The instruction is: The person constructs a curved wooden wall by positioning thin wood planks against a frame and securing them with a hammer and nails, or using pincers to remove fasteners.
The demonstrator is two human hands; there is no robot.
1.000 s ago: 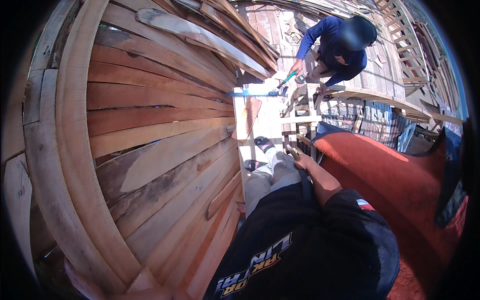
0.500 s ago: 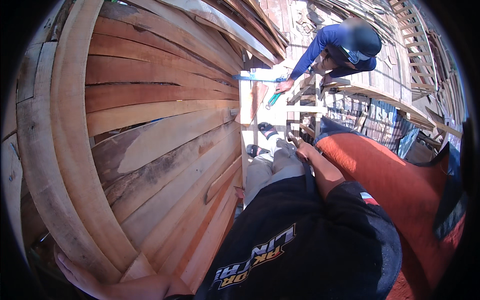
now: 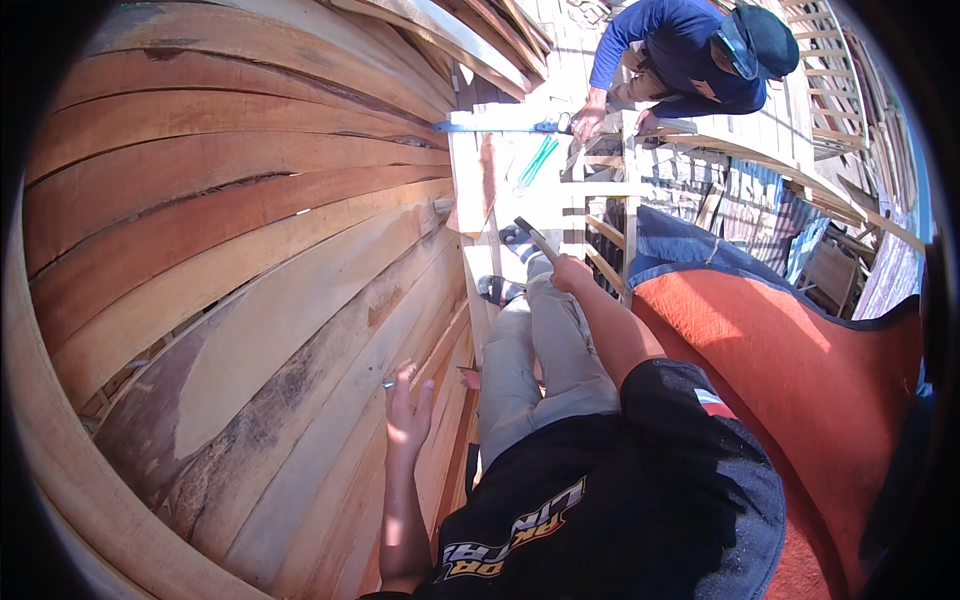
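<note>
The right hand (image 3: 572, 273) grips a stick-like tool (image 3: 537, 240). The left hand (image 3: 405, 412) — thumb and fingers apart — is near left-side planks (image 3: 300, 300).

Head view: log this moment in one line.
left hand: near planks | right hand: gripping stick-like tool | green tool: lying on boards | co-worker's hand: beside blue bar

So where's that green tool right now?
In the head view, upper part, just right of centre, the green tool lies on the pale platform between the blue bar and the wearer's sandals.
</note>
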